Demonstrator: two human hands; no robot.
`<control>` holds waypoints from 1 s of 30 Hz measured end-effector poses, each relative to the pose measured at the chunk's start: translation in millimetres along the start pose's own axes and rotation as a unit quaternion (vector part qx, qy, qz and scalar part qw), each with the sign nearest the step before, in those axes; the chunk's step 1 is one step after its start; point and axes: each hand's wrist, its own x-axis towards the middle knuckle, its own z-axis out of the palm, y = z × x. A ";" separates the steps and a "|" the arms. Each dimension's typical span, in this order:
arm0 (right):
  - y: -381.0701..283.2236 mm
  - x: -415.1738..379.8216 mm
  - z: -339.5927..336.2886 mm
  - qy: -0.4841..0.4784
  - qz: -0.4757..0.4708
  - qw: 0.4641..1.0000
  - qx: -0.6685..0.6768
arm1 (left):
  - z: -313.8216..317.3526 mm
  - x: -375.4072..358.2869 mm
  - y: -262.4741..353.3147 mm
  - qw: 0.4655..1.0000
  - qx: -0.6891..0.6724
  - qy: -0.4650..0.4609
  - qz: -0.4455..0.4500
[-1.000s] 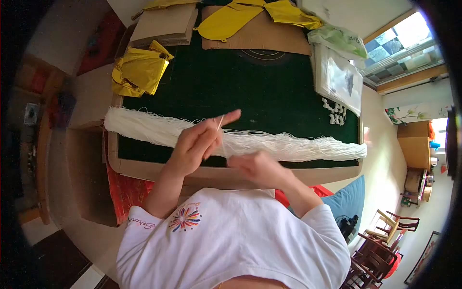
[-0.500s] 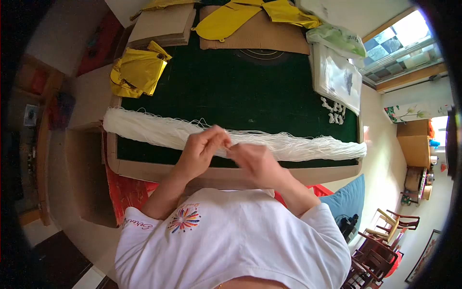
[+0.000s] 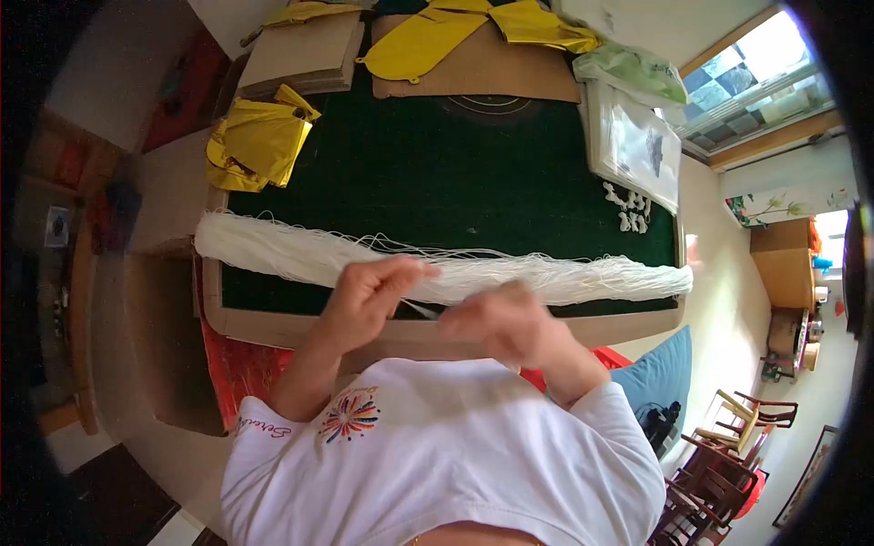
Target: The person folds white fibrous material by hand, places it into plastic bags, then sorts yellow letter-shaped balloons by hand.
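left hand pinches white string, perhaps to keep it taut; right hand blurs, finger grip unclear; long skein lies behind, probably within easy reach.

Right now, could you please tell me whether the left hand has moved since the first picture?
Yes, toward the white shirt: the left hand reached beyond the yarn then; its fingertips are over it now.

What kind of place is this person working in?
Probably a home room used for handwork: a green-topped table holds a long white thread bundle, with a blue cushion and wooden chairs nearby.
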 end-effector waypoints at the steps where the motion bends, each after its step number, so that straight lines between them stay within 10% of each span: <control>1: 2.5 3.0 -4.4 0.070 0.029 0.997 -0.007 | 6.8 -2.6 6.0 0.998 -0.016 -0.028 0.050; 4: 15.1 11.0 -3.6 0.119 0.165 0.977 -0.055 | -3.8 -11.3 8.4 0.959 -0.205 -0.195 0.003; 7: 28.9 -5.5 23.3 -0.019 0.155 0.984 -0.085 | -2.4 -10.6 7.8 0.930 -0.326 -0.158 0.060; 10: 22.8 -12.3 34.6 -0.067 0.146 0.981 -0.105 | 0.4 9.4 3.8 0.991 0.030 0.043 0.120; 15: 21.7 1.9 10.6 0.089 0.131 0.978 -0.137 | 10.3 0.9 0.0 0.994 0.070 -0.039 0.080; 18: 32.7 -14.2 29.4 -0.028 0.152 0.985 -0.079 | -3.1 -8.0 -3.7 0.896 -0.420 -0.127 0.069; 23: 13.8 -10.2 30.9 -0.076 0.115 0.989 -0.056 | -1.2 7.1 -2.2 0.974 0.057 0.060 0.210; 27: 12.9 8.4 7.2 0.088 0.097 0.984 -0.120 | 2.8 -9.8 15.6 0.987 -0.005 -0.156 0.021; 30: 24.1 -3.9 19.8 -0.031 0.167 0.981 -0.091 | 3.7 -6.5 5.8 0.976 -0.168 -0.120 0.076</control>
